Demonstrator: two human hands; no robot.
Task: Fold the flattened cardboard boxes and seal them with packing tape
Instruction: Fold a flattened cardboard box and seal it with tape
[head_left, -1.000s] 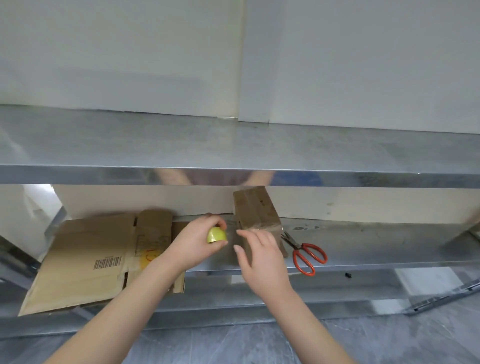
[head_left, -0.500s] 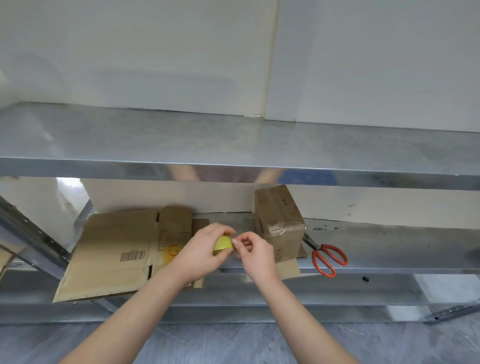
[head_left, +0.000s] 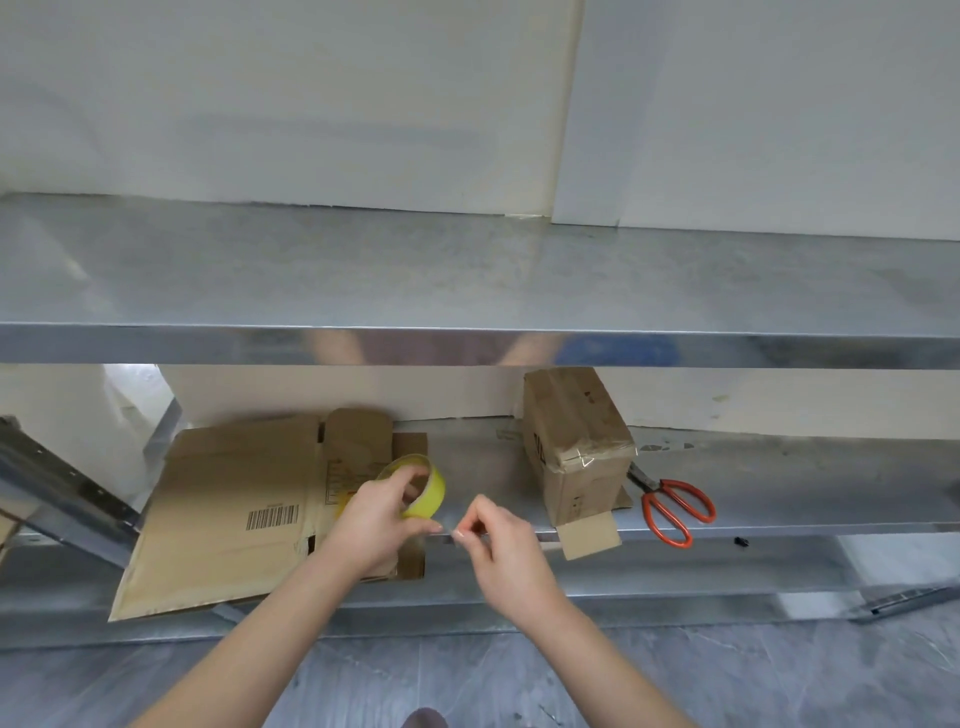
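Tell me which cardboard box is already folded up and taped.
The box standing beside the red scissors; clear tape wraps its top. The cardboard pieces on the left lie flat.

one tape roll, one taped box, two flattened cardboard boxes, one pair of scissors, two metal shelves.

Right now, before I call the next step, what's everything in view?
upper shelf: one, grey metal, across the middle
lower shelf: one, grey metal, below it
flattened cardboard boxes: at least two, brown, overlapping, lower shelf left
folded box: one, brown, taped, lower shelf right of centre
scissors: one pair, red handles, right of the folded box
tape roll: one, yellow, held over the lower shelf's front edge
tape end: one, clear, just right of the roll
left hand: grips the tape roll
right hand: pinches the tape end
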